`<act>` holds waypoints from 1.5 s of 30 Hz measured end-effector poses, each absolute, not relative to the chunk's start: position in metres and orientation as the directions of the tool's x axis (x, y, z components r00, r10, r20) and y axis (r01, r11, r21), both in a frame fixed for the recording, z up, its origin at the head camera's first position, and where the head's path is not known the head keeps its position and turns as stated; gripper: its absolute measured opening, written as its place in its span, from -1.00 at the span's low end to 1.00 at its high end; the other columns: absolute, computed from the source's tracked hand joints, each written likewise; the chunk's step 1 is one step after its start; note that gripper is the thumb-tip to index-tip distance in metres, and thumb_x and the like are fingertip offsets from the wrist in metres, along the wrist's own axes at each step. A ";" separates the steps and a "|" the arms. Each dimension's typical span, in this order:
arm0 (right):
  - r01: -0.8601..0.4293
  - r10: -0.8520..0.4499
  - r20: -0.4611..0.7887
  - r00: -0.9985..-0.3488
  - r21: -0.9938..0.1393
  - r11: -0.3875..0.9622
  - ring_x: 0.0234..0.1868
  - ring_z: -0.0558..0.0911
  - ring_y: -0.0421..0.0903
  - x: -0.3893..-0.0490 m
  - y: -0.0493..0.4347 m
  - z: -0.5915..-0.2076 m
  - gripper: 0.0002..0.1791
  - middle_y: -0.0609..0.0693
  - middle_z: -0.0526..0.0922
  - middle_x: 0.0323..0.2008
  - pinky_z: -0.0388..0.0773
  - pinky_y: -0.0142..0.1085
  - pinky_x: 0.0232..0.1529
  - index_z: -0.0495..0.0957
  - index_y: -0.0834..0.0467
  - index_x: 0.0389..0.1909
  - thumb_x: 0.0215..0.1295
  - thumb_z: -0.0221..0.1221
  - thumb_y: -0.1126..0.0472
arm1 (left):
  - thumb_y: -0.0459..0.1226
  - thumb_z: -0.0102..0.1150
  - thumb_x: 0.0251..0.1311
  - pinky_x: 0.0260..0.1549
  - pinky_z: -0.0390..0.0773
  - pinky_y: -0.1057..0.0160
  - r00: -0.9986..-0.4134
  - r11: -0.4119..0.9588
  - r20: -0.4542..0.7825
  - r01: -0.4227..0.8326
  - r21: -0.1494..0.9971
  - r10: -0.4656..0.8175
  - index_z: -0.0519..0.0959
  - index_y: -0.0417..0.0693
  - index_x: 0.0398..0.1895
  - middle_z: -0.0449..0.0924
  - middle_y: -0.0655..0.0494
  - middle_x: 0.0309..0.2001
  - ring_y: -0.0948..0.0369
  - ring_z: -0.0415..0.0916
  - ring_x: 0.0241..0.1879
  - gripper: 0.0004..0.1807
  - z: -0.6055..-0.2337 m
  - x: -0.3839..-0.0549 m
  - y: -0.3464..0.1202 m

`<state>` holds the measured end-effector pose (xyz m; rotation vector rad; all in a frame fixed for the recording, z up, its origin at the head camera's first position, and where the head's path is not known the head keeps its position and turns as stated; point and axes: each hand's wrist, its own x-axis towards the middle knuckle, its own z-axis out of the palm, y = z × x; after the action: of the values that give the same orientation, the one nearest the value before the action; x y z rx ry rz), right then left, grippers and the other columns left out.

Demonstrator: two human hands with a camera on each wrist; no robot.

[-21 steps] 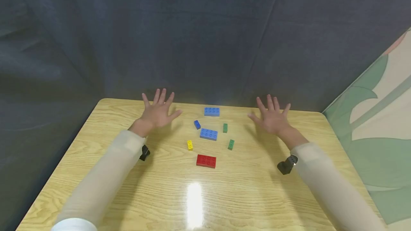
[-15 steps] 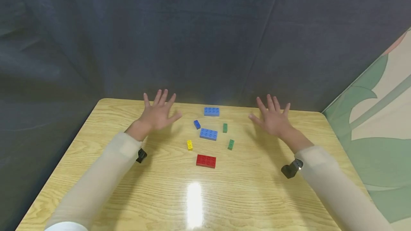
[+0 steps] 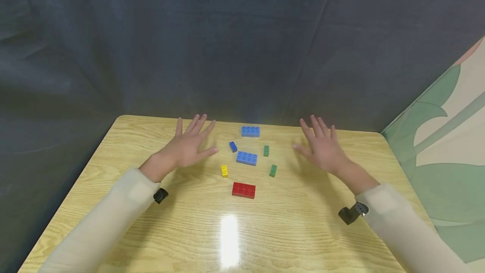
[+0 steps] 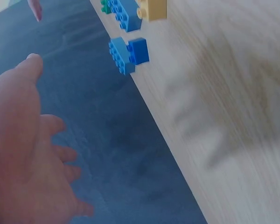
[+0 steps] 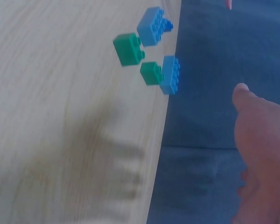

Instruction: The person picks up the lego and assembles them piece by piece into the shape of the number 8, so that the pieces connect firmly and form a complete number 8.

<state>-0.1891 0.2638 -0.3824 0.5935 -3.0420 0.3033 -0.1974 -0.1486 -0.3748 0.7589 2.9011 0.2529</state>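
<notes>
My left hand [image 3: 184, 148] hovers over the left part of the table with fingers spread, holding nothing. On the other side my right hand [image 3: 323, 151] also hangs above the tabletop, fingers spread. Between them lie toy building bricks: a light blue brick [image 3: 250, 131] near the far edge, a second light blue brick [image 3: 246, 158] nearer the middle, and a small dark blue brick [image 3: 233, 146] beside it. Two small green bricks, an upper green brick [image 3: 266, 151] and a lower green brick [image 3: 273, 170], sit to the right. A yellow brick [image 3: 225, 171] and a red brick [image 3: 243, 190] lie nearer me.
The wooden table [image 3: 182, 235] ends at the far side against a dark curtain [image 3: 227, 45]. A patterned green and cream cloth [image 3: 451, 159] hangs at the right. Each sleeve has a small black camera, such as the right wrist camera [image 3: 352, 213].
Both hands have drawn slightly back toward me, the left one also a little to the right. The bricks have stayed in place.
</notes>
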 end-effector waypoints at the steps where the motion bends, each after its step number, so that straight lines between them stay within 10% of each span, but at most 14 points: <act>1: -0.383 -0.376 0.075 -0.924 -0.188 0.904 0.54 -0.12 0.46 -0.187 0.263 -0.383 -0.09 0.45 -0.14 0.56 -0.22 0.51 0.38 -0.06 0.25 0.61 0.54 -0.01 -0.24 | 0.38 -0.29 0.43 0.40 -0.49 -0.42 -0.861 0.855 -0.082 0.478 0.202 0.501 -0.19 0.05 0.67 -0.41 -0.14 0.63 -0.09 -0.50 0.60 -0.04 -0.375 -0.195 -0.148; 32: -0.379 -0.395 0.090 -0.914 -0.535 0.755 0.50 0.14 0.35 -0.150 0.244 -0.433 -0.23 0.36 0.17 0.50 0.12 0.28 0.44 0.08 0.34 0.55 0.55 0.11 0.00 | 0.00 0.21 0.42 0.38 0.33 -0.10 -0.780 0.624 0.011 0.509 0.593 0.625 0.25 -0.07 0.56 0.22 -0.07 0.51 -0.05 0.24 0.46 -0.25 -0.428 -0.120 -0.127; 45: -0.320 -0.364 0.077 -0.928 -0.665 0.674 0.02 0.61 0.13 -0.143 0.227 -0.453 -0.32 0.32 0.47 0.29 0.63 -0.05 -0.07 0.31 0.35 0.44 0.47 0.23 0.06 | -0.06 0.22 0.43 0.20 0.54 0.07 -0.759 0.565 -0.051 0.436 0.701 0.649 0.31 -0.15 0.49 0.37 0.01 0.37 0.14 0.52 0.17 -0.32 -0.452 -0.113 -0.110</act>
<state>-0.1430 0.2272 -0.4529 0.5993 -2.9306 1.1459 -0.1126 -0.1100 -0.4523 0.8922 2.4982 0.9966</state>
